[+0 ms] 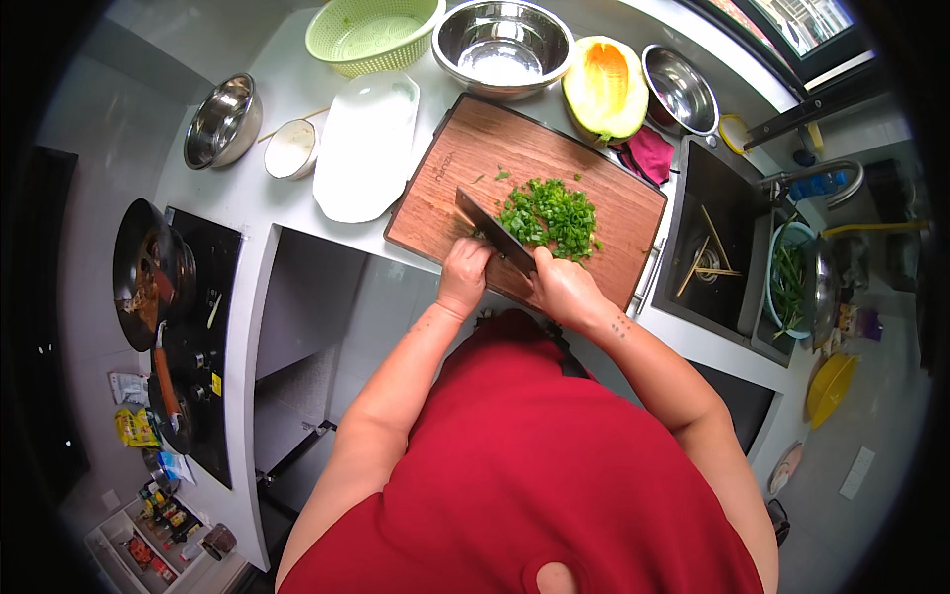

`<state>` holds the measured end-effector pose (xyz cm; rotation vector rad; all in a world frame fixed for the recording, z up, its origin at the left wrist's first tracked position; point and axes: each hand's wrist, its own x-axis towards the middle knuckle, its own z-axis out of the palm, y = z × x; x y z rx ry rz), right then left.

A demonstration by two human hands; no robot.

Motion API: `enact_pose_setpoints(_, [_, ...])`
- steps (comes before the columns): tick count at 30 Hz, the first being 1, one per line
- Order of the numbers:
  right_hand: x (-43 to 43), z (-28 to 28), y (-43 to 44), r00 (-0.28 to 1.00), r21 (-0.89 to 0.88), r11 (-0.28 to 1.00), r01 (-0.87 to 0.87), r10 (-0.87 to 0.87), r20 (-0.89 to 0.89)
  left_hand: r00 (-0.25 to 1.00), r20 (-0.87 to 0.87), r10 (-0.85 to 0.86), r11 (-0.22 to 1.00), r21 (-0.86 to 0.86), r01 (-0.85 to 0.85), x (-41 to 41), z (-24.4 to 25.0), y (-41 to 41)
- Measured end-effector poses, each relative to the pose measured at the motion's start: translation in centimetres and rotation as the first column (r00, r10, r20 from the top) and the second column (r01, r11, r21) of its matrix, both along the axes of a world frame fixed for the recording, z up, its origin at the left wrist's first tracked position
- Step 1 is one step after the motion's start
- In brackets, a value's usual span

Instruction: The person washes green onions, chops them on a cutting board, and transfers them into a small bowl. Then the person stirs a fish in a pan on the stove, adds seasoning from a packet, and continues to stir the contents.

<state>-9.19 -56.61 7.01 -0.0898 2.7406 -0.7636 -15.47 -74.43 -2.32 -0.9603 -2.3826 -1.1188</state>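
Note:
A wooden cutting board [623,194] with a dark rim lies on the counter in front of me. My right hand [565,286] grips a cleaver [496,232], whose dark blade slants up and left over the board. Just left of the blade, my left hand [466,269] has its fingers bunched at the board's near edge; a bit of green shows by the fingertips, and whether they grip it is hidden. Chopped green onion [553,219] is heaped to the right of the blade, with a few loose bits above it.
Behind the board stand a white oblong dish [367,148], a green colander [375,37], a steel bowl [502,48] and a halved melon [607,89]. At right is a sink [686,245] holding chopsticks, beside a basin of greens [788,278]. A wok [141,275] sits on the stove at left.

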Motion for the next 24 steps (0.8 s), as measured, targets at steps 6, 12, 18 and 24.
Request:
enact_pose_setpoints(6, [0.9, 1.1, -0.1, 0.999, 0.017, 0.999, -0.038, 0.038, 0.012, 1.0, 0.023, 0.006, 1.0, 0.005, -0.006, 0.4, -0.2, -0.6])
enact_pose_setpoints(12, [0.6, 0.0, -0.6, 0.998, 0.025, 0.998, -0.058, 0.058, -0.034, 1.0, 0.008, 0.02, 1.0, 0.0, -0.02, 0.4, -0.4, -0.5])
enact_pose_setpoints(18, [0.3, 1.5, 1.3, 0.991, 0.003, 0.992, 0.127, -0.127, -0.035, 0.987, 0.162, 0.018, 0.983, 0.18, -0.048, 0.3, 0.7, -0.6])
enact_pose_setpoints(24, [2.7, 2.7, 4.3, 0.938, -0.135, 0.966, 0.222, -0.25, -0.242, 0.855, 0.436, 0.281, 0.929, 0.101, -0.356, -2.1, 1.4, -2.2])
